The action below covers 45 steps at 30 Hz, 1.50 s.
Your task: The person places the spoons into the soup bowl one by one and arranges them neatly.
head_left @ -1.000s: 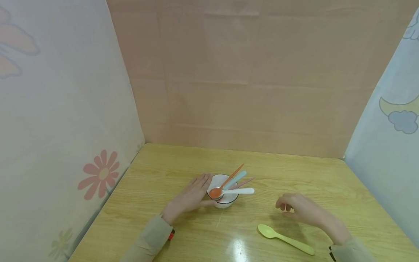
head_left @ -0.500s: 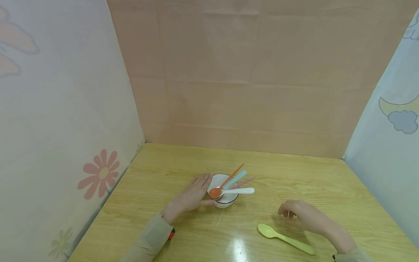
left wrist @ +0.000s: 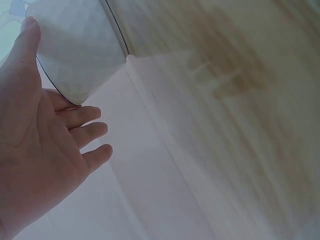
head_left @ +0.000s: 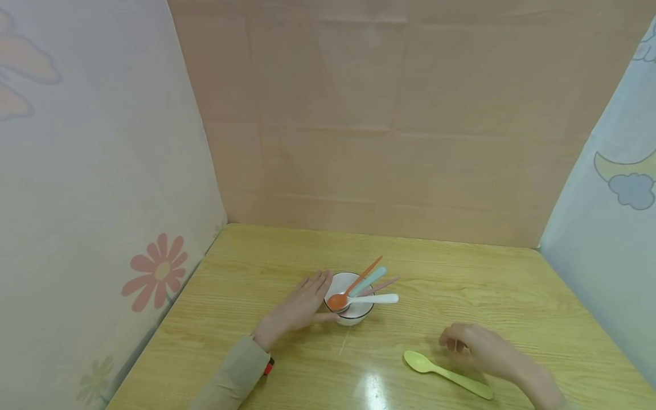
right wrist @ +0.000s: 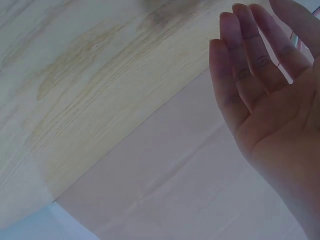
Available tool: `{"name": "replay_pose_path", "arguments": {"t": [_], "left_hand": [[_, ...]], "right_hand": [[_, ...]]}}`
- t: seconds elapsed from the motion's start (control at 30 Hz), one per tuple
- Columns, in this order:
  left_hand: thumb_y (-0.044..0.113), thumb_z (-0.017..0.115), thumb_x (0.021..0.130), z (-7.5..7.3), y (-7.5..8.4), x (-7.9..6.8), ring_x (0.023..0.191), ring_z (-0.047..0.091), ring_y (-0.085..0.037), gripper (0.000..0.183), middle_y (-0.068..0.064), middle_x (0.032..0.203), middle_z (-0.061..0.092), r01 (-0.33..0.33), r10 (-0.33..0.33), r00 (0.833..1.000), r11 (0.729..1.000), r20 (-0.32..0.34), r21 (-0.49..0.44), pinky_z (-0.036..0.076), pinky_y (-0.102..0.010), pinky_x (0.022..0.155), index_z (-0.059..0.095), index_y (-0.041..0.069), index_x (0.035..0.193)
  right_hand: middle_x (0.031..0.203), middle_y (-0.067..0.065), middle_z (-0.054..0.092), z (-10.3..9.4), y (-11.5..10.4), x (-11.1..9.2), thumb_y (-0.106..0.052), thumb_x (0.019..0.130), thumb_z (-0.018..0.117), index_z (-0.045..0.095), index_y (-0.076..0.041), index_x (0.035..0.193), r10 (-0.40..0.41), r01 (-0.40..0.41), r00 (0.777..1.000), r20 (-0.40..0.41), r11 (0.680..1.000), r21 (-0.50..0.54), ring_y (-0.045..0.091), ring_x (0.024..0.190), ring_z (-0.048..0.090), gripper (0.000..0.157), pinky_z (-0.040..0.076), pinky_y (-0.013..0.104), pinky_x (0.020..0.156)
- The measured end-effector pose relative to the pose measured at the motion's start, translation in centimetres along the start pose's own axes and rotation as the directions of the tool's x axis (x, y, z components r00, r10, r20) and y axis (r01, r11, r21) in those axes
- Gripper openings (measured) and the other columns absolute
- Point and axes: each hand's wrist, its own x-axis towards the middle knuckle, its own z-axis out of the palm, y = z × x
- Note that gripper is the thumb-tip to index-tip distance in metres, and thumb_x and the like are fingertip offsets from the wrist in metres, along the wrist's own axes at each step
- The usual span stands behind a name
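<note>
A white bowl (head_left: 352, 321) with a dark rim stands on the wooden table in the head view. My left hand (head_left: 297, 307) holds it at its left side, thumb in front and fingers along the far-left rim; the left wrist view shows the bowl (left wrist: 82, 45) between thumb and index finger. In it lie an orange spoon (head_left: 337, 302), a white spoon (head_left: 379, 299), a light blue handle (head_left: 371, 278) and a pink handle (head_left: 388, 283). My right hand (head_left: 484, 348), fingers loosely bent and holding nothing, hovers just above and beyond a yellow spoon (head_left: 451, 374).
The wooden table (head_left: 266, 256) is bounded by a brown paper-like backdrop (head_left: 318, 142) at the back. White printed sheets (head_left: 102, 171) stand at the left and right sides. Bright light reflects off the table near its front.
My right hand has moved toward the front and slightly right, closer to the yellow spoon. The left hand, bowl and spoons have stayed where they were.
</note>
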Motion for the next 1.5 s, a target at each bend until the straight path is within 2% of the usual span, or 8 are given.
{"name": "replay_pose_path", "arguments": {"t": [0.1,0.23,0.4,0.63,0.83,1.27,1.5], "left_hand": [[0.064,0.052,0.093,-0.1,0.0,0.0,0.153,0.023,-0.037,0.096,-0.019,0.164,0.023,-0.005,0.005,1.000,1.000,-0.004,0.005,0.026,-0.053,0.123,0.020,0.000,0.157],[0.064,0.051,0.094,-0.2,0.1,-0.1,0.153,0.022,-0.037,0.096,-0.019,0.164,0.023,-0.005,0.005,1.000,1.000,-0.001,0.005,0.026,-0.052,0.123,0.020,-0.001,0.157],[0.064,0.052,0.094,-0.2,0.1,-0.1,0.153,0.023,-0.038,0.096,-0.020,0.164,0.023,-0.009,0.009,1.000,1.000,0.000,0.012,0.026,-0.052,0.123,0.020,-0.001,0.157],[0.064,0.052,0.093,-0.1,0.1,-0.1,0.153,0.023,-0.037,0.096,-0.020,0.164,0.023,-0.009,0.009,1.000,1.000,-0.002,0.012,0.026,-0.052,0.123,0.020,-0.001,0.157],[0.065,0.051,0.093,0.0,0.0,-0.1,0.153,0.022,-0.037,0.096,-0.019,0.164,0.023,-0.005,0.005,1.000,1.000,-0.001,0.011,0.026,-0.052,0.123,0.020,0.000,0.157],[0.064,0.052,0.093,-0.1,0.1,-0.1,0.153,0.022,-0.035,0.096,-0.017,0.165,0.022,0.007,-0.007,1.000,1.000,-0.002,-0.004,0.026,-0.052,0.124,0.019,0.000,0.157],[0.063,0.053,0.093,-0.1,0.2,0.0,0.154,0.021,-0.035,0.096,-0.017,0.165,0.022,0.010,-0.010,1.000,1.000,-0.002,-0.015,0.025,-0.052,0.124,0.020,0.000,0.157]], "right_hand": [[0.086,-0.016,0.067,0.3,-0.2,-0.2,-0.025,0.088,0.075,0.071,-0.016,0.097,0.001,-0.001,1.000,-0.017,1.000,0.012,-0.010,0.076,0.052,0.014,0.049,0.020,0.059],[0.086,-0.016,0.067,0.7,-0.3,-0.5,-0.028,0.088,0.075,0.070,-0.018,0.095,0.003,-0.002,1.000,-0.017,1.000,0.026,-0.010,0.075,0.052,0.013,0.048,0.019,0.058],[0.087,-0.018,0.066,1.1,-0.2,-0.7,-0.025,0.086,0.076,0.070,-0.020,0.096,0.032,-0.034,0.999,0.035,0.998,0.056,-0.011,0.075,0.051,0.013,0.048,0.018,0.058],[0.090,-0.017,0.067,1.5,-0.2,-1.0,-0.037,0.084,0.076,0.069,-0.020,0.098,0.020,-0.030,0.997,0.075,0.991,0.133,-0.010,0.076,0.051,0.023,0.048,0.018,0.059],[0.091,-0.017,0.066,1.5,-0.3,-1.2,-0.043,0.083,0.076,0.069,-0.020,0.101,0.085,-0.116,0.984,0.155,0.972,0.204,-0.008,0.076,0.053,0.030,0.050,0.018,0.061],[0.087,-0.018,0.062,1.4,-0.7,-1.3,-0.039,0.079,0.080,0.069,-0.022,0.101,0.135,-0.170,0.974,0.180,0.967,0.192,-0.007,0.073,0.050,0.030,0.045,0.018,0.058],[0.084,-0.019,0.060,1.6,-0.6,-1.5,-0.036,0.079,0.081,0.068,-0.024,0.098,0.135,-0.161,0.978,0.160,0.973,0.165,-0.007,0.071,0.047,0.026,0.042,0.017,0.057]]}}
